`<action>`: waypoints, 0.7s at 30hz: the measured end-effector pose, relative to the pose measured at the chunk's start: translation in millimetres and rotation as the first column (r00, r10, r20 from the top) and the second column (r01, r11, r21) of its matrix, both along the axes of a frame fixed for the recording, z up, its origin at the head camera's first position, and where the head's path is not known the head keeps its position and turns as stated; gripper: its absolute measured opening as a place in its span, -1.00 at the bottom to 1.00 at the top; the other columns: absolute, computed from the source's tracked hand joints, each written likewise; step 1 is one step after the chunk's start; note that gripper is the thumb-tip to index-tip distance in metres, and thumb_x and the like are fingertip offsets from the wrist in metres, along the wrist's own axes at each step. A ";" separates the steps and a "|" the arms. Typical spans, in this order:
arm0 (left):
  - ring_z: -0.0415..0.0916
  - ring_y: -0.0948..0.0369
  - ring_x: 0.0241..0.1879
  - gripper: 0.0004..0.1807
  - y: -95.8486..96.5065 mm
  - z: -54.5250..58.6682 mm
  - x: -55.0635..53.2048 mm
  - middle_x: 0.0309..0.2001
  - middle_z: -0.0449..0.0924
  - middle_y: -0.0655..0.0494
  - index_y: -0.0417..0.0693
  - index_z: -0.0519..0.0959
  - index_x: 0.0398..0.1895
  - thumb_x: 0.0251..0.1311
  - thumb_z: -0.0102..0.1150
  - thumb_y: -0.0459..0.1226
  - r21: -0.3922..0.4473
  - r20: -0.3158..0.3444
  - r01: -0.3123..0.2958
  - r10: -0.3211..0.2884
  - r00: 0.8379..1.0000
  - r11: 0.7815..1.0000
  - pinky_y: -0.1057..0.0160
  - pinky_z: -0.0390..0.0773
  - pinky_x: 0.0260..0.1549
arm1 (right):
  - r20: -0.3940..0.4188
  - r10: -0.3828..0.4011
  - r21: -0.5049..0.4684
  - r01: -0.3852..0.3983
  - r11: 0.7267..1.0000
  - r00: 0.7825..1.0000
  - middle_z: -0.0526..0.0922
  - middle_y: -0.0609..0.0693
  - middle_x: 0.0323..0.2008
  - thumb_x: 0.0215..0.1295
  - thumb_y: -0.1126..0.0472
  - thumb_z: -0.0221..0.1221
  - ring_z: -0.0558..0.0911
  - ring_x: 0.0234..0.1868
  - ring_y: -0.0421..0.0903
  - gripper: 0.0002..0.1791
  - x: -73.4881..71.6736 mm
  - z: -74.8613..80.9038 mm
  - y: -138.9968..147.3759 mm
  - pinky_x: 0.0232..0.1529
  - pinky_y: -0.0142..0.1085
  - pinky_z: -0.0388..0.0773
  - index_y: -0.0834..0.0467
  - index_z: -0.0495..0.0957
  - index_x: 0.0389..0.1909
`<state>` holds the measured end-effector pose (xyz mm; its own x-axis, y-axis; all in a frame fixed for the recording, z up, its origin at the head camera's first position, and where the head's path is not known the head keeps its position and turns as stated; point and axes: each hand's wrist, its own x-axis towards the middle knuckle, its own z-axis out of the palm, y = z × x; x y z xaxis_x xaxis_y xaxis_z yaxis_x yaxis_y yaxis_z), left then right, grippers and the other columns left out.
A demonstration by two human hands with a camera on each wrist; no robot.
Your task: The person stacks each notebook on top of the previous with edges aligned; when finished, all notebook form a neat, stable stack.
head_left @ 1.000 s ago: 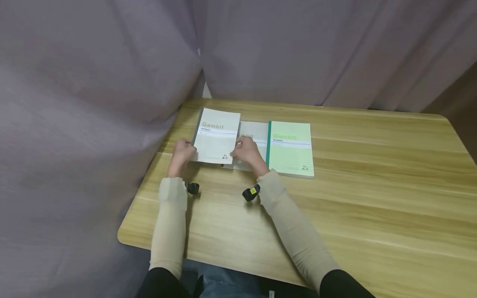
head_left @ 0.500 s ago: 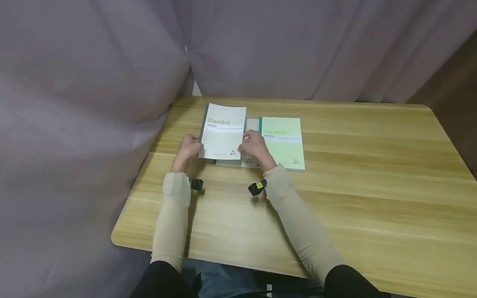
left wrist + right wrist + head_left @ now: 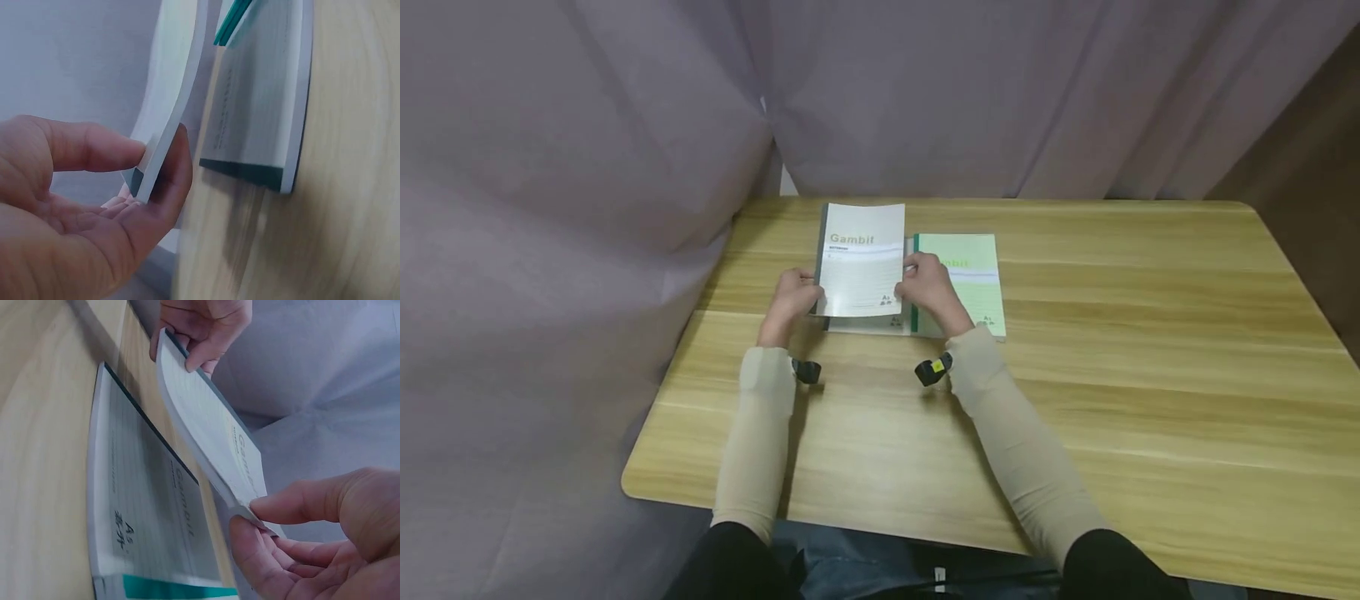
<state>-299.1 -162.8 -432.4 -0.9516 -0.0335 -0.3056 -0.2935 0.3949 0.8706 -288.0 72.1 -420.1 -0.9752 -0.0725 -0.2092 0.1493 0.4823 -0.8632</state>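
Both hands hold a white notebook (image 3: 861,267) with a dark spine, marked "Gambit", raised over the table. My left hand (image 3: 793,296) pinches its spine side near the lower corner, thumb on the cover. On the opposite edge, my right hand (image 3: 931,287) pinches it between thumb and fingers. Beneath it lies another pale notebook (image 3: 150,494) with a dark spine, apart from the held one in both wrist views. A green notebook (image 3: 973,296) with a teal spine lies to the right, partly behind my right hand, and seems to overlap the lower pale one's edge.
The wooden table (image 3: 1150,358) extends far to the right of the notebooks. A grey curtain (image 3: 925,100) hangs behind the table and along its left side. A small black wrist camera (image 3: 807,372) sits by the left sleeve, another wrist camera (image 3: 933,369) by the right.
Both hands have carried the white notebook to the right, from left of the lower pale notebook to above it, covering most of it in the head view. The head view has shifted slightly.
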 end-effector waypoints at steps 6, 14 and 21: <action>0.48 -0.03 0.06 -0.39 7.2 -2.7 -0.1 0.16 0.51 -0.28 -0.42 0.37 0.30 0.09 0.08 -0.50 0.006 0.004 0.000 0.000 1.000 1.000 0.21 0.55 -0.10 | 0.003 -0.009 -0.028 0.009 1.000 1.000 0.58 0.10 -0.27 0.11 0.47 0.18 0.66 -0.35 -0.02 -0.28 4.7 4.6 9.0 -0.29 -0.28 0.57 0.38 0.32 0.38; 0.46 0.05 -0.12 -0.35 15.5 -0.9 -0.7 0.16 0.49 -0.28 -0.39 0.34 0.35 0.11 0.14 -0.49 0.061 0.019 0.073 -0.074 0.997 0.996 0.18 0.56 -0.11 | 0.015 -0.036 -0.029 0.037 0.999 0.999 0.65 0.25 -0.10 0.09 0.48 0.17 0.69 -0.30 0.04 -0.33 9.2 3.6 24.7 -0.11 -0.08 0.65 0.40 0.37 0.32; 0.48 0.04 -0.14 -0.37 20.5 0.2 -0.6 0.08 0.46 -0.21 -0.36 0.31 0.35 0.17 0.17 -0.47 0.091 0.047 0.145 -0.150 0.988 0.985 0.10 0.59 -0.03 | 0.032 -0.047 -0.111 0.050 0.993 0.998 0.60 0.27 -0.08 0.11 0.49 0.17 0.64 -0.39 -0.06 -0.34 14.3 -2.3 39.3 -0.05 -0.07 0.65 0.43 0.34 0.32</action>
